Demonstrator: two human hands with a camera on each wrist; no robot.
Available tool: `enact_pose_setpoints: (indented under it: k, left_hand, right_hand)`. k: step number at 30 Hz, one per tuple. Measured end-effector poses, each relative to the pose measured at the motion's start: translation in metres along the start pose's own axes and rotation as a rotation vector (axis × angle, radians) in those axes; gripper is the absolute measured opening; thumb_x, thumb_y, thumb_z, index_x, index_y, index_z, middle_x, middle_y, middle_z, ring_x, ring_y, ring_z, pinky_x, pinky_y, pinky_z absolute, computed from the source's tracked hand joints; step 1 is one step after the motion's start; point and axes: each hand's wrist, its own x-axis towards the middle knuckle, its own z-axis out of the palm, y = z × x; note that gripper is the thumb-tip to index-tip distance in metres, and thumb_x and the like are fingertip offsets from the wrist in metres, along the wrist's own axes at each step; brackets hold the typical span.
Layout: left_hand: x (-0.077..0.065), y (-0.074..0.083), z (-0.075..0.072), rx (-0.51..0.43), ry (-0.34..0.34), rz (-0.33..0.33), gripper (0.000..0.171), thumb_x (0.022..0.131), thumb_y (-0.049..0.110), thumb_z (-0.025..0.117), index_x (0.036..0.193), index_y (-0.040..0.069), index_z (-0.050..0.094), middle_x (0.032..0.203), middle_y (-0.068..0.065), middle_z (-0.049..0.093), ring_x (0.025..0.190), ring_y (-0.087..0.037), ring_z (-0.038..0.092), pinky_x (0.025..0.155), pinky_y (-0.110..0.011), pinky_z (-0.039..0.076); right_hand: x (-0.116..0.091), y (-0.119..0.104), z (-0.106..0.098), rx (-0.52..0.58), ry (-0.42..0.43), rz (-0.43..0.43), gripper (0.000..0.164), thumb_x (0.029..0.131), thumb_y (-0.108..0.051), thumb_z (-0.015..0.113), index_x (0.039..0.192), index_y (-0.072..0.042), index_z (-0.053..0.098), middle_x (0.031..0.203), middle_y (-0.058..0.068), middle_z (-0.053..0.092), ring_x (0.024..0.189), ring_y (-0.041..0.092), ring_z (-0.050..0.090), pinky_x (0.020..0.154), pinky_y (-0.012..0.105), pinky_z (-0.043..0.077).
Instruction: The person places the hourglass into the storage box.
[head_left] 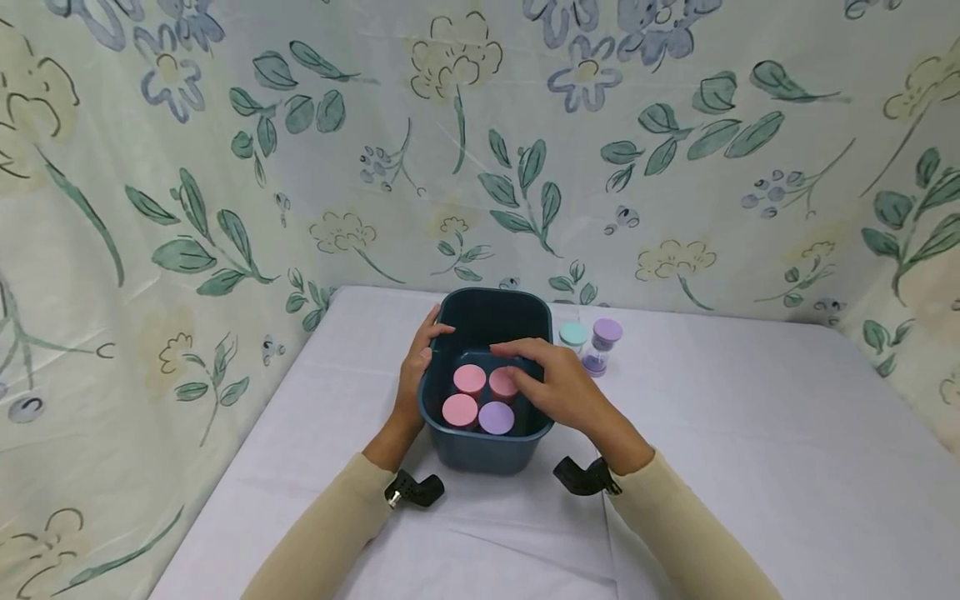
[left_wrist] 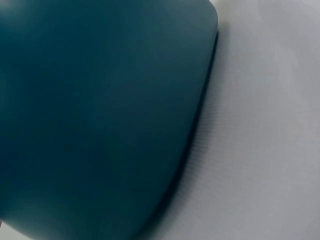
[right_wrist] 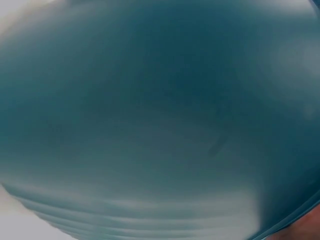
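A deep dark-blue plastic bin (head_left: 487, 454) stands on the white cloth. My left hand (head_left: 414, 367) grips its left wall, with a finger over the rim. Inside the bin's near half stand several round-capped pieces: a pink one (head_left: 469, 379), another pink one (head_left: 460, 411), a purple one (head_left: 497, 418) and a third pink one (head_left: 501, 383). Over the bin's right rim reaches my right hand (head_left: 562, 379), its fingers extended and its thumb close to the third pink cap; I cannot tell whether they touch. Both wrist views show mostly the bin's outer wall (left_wrist: 100, 110).
Just right of the bin stand a purple-capped sand timer (head_left: 606, 332) and a teal-capped piece (head_left: 573, 335), partly hidden by the right hand. White cloth (head_left: 712, 433) covers the table. A flower-patterned curtain (head_left: 465, 208) hangs behind it and at the sides.
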Motion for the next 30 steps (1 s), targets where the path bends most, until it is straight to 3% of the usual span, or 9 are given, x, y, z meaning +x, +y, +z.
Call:
enact_pose_setpoints:
  k: [14,23,26,30]
  left_hand:
    - [-0.004,-0.002,0.001,0.016,-0.012,-0.001,0.046,0.1,0.032,0.025,0.129,0.007,0.051,0.159,-0.004,0.024,0.146,-0.021,0.019,0.112,-0.054,0.023]
    - [-0.003,0.002,-0.006,0.105,0.002,0.012,0.045,0.1,0.031,0.027,0.128,0.011,0.054,0.157,-0.005,0.027,0.145,-0.023,0.022,0.11,-0.06,0.023]
    - [-0.001,0.002,-0.007,0.118,0.008,0.04,0.045,0.098,0.029,0.027,0.125,0.009,0.056,0.156,-0.008,0.029,0.143,-0.026,0.024,0.108,-0.063,0.023]
    - [0.005,0.002,-0.01,0.129,0.023,0.089,0.045,0.096,0.026,0.028,0.123,0.006,0.058,0.152,-0.013,0.033,0.14,-0.028,0.029,0.106,-0.061,0.029]
  right_hand:
    - [-0.005,0.003,0.002,0.131,0.068,0.017,0.029,0.093,-0.01,0.061,0.121,-0.012,0.066,0.121,0.001,0.066,0.118,0.018,0.057,0.101,0.046,0.043]
    - [-0.003,-0.011,-0.004,0.221,0.088,0.056,0.032,0.094,-0.004,0.056,0.125,0.0,0.061,0.124,0.014,0.064,0.118,0.029,0.057,0.101,0.052,0.041]
    - [-0.004,-0.012,-0.01,0.217,0.085,0.05,0.032,0.094,-0.004,0.056,0.126,0.0,0.06,0.124,0.014,0.064,0.119,0.028,0.057,0.102,0.051,0.04]
    - [-0.002,0.002,-0.016,0.215,0.102,0.028,0.031,0.095,-0.009,0.057,0.126,-0.008,0.062,0.123,0.005,0.065,0.119,0.019,0.057,0.104,0.045,0.04]
